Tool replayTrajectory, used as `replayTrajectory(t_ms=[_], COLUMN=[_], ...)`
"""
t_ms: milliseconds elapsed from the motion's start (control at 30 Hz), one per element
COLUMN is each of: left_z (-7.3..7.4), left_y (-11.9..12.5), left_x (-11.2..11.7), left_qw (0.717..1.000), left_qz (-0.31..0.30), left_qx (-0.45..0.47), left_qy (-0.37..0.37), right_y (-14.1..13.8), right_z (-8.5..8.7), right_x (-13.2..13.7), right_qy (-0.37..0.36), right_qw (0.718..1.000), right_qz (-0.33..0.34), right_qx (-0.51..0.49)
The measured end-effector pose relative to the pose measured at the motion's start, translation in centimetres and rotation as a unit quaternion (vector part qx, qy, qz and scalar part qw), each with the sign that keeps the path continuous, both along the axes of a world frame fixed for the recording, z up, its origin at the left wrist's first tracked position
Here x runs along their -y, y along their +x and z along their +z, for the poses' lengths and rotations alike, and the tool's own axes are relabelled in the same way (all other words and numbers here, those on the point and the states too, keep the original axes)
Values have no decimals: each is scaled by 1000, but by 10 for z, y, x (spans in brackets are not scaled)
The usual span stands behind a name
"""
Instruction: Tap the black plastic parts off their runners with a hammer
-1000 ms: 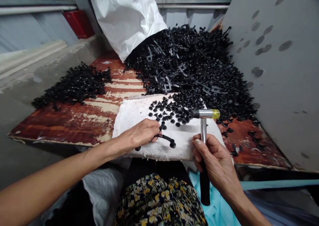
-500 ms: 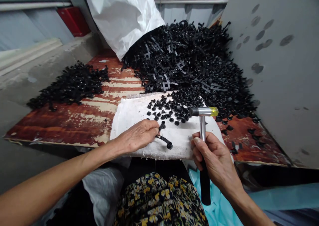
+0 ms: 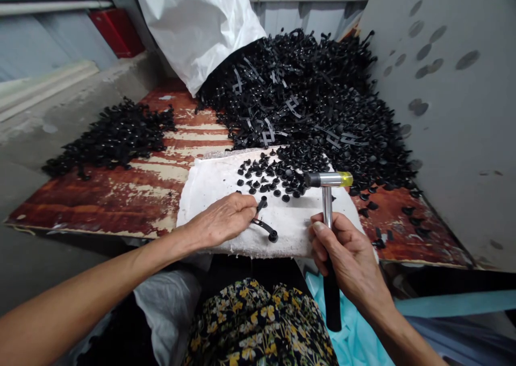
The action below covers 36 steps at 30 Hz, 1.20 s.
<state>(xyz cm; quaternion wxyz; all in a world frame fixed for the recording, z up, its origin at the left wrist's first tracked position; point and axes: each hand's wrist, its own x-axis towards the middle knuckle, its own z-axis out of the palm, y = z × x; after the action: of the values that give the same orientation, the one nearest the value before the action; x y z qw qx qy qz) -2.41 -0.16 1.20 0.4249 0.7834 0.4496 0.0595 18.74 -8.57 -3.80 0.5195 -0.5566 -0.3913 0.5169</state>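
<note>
My left hand [image 3: 221, 223] rests on a white cloth pad [image 3: 209, 186] and pinches a thin black plastic strip [image 3: 264, 227] whose round end lies on the pad. My right hand [image 3: 349, 258] is wrapped round the black handle of a small hammer [image 3: 328, 194], held upright with its metal head and yellow tip just right of the strip. Several small black round caps [image 3: 272, 180] lie scattered on the pad beyond my fingers.
A big heap of black plastic parts [image 3: 310, 102] spills from a white sack [image 3: 197, 27] at the back. A smaller black pile [image 3: 115, 137] sits at the left on the worn red board [image 3: 121, 194]. A grey panel [image 3: 455, 113] stands on the right.
My left hand has drawn the strip slightly toward me and left on the pad. The hammer stays upright in my right hand, barely shifted.
</note>
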Motion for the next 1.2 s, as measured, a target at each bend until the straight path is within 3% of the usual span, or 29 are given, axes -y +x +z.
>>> replayTrajectory(t_ms=[233, 400, 667, 833, 1000, 1133, 1200], left_z=[0, -2, 1, 2, 1, 1, 1], left_y=[-2, -2, 0, 2, 1, 1, 1], left_x=[-9, -13, -11, -10, -13, -13, -13], left_qw=[1000, 999, 998, 999, 1000, 1000, 1000], left_qz=[0, 1, 9, 18, -2, -11, -9], left_qx=[-11, -1, 11, 0, -9, 8, 16], left_qy=[-16, -53, -68, -32, 1, -4, -8], right_y=[2, 5, 3, 1, 1, 5, 5], right_z=[2, 6, 12, 18, 32, 34, 35], right_x=[4, 6, 2, -1, -2, -6, -7], right_qy=[-1, 36, 79, 199, 331, 317, 304], right_qw=[998, 986, 976, 918, 853, 815, 811], right_qz=[17, 57, 60, 83, 114, 139, 155], right_qx=[56, 151, 193, 332, 387, 465, 476])
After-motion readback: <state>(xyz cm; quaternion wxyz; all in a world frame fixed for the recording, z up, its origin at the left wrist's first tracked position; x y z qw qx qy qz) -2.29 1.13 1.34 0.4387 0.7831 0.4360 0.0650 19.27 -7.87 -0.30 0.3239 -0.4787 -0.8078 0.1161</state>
